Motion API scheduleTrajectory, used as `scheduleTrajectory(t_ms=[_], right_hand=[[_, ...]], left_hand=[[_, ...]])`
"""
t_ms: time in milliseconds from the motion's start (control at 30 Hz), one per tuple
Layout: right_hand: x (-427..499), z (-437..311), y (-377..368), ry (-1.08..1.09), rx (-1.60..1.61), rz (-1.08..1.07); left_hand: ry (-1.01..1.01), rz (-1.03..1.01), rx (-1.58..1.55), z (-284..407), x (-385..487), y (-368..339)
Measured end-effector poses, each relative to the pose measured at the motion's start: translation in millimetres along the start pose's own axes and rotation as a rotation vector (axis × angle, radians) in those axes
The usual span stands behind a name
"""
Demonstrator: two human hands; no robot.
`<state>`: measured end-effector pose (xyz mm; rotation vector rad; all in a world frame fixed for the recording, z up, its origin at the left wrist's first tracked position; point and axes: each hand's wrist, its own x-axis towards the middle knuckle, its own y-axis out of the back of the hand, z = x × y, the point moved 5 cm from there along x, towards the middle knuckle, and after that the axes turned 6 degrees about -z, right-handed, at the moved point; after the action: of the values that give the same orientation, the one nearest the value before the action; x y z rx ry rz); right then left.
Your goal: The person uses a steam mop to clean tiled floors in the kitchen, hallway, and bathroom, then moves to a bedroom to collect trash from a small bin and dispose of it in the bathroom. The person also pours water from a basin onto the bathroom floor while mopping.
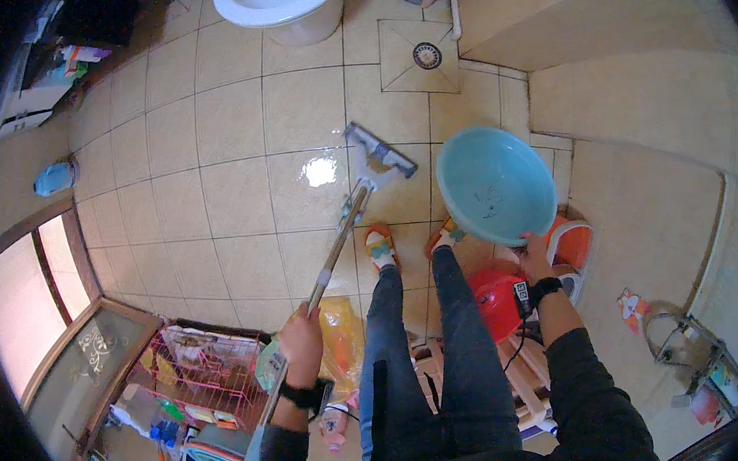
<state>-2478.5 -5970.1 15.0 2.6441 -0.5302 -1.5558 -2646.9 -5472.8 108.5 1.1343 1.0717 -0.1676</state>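
Note:
My left hand (301, 340) is closed around the long pole of a floor mop (338, 249). Its wide flat head rests on the tiled floor (230, 124), in front of my feet and near a bright reflection. My right hand (532, 253) grips the near rim of a light blue plastic basin (494, 181), which is held tilted to the right of my feet. The inside of the basin shows some dark line marks and no visible water. A red basin (497, 301) lies below my right hand, beside my leg.
A white toilet or pedestal bowl (287, 16) stands ahead, with a floor drain (427, 55) to its right. An orange-and-white container (570, 244) is by the right wall. Behind my feet are a pink wire cage (205, 380), a yellow plastic bag (340, 337) and a wooden stool (524, 381).

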Motion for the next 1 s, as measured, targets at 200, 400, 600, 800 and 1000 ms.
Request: scheduleTrajectory(t_ms=[200,400,600,800,1000], right_hand=[[8.7,-32.1,-20.8,0.09,0.094,-0.078],[21.8,-90.8,-54.5,0.04,-0.104,-0.025],[96.7,-122.8,-83.6,0.206,-0.411,-0.096],[150.7,-116.7,-81.9,0.558,-0.829,-0.21],[74.0,-72.5,-58.6,0.019,0.28,-0.083]], left_hand=[[-0.223,-0.083,-0.1,94.0,114.1,-23.5],[-0.274,-0.2,-0.322,102.9,136.9,-65.7],[-0.214,-0.27,-0.249,92.0,126.4,-75.7],[-0.197,-0.282,-0.198,108.9,120.9,-47.9],[-0.226,-0.248,-0.134,120.5,131.7,-25.6]])
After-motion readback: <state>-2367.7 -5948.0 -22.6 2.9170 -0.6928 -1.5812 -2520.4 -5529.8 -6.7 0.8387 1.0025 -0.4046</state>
